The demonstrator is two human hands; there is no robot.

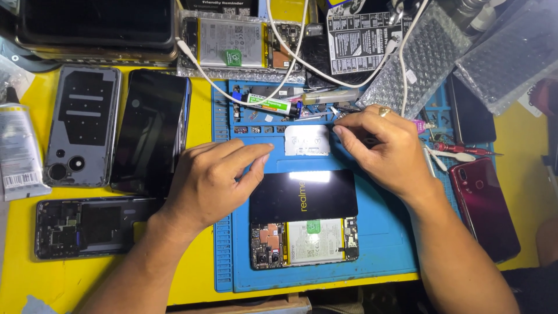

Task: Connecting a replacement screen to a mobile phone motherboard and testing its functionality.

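Our left hand (212, 180) rests palm-down at the left edge of the blue mat (383, 244), fingers loosely spread and holding nothing; thumb and forefinger reach toward the black screen (302, 196), the thumb tip close to its corner, contact uncertain. It looks placed there to steady things on the mat.

Our right hand (381, 148) is bent over the mat's upper strip, thumb and forefinger pinched together at the tips. Whether something small sits in the pinch, we cannot tell; the tips hover just beside the white plate (307, 140) and the row of small parts above it. A ring shows on one finger.

The screen lies face-up across the top of the open phone (303, 242), covering its upper part and leaving the battery and boards bare at the near edge. Both sit in the middle of the mat, between our two hands, probably to keep loose parts on the non-slip surface.

Count, as far as visible:
- mat: one, on the yellow table (35, 279).
- Phones or phone bodies left of the mat: three — a grey back cover (81, 125), a dark phone (152, 131), an opened frame (87, 227).
- Red phone (485, 206): one, right of the mat.
- A second opened phone (244, 43) with battery showing, at the far edge, under a white cable (290, 70).
- Bubble-wrap pouches (418, 58): two, upper right.
- Glue tube (267, 103): one, on the mat's tool strip.
- Red screwdriver (465, 150): one, right of our right hand.
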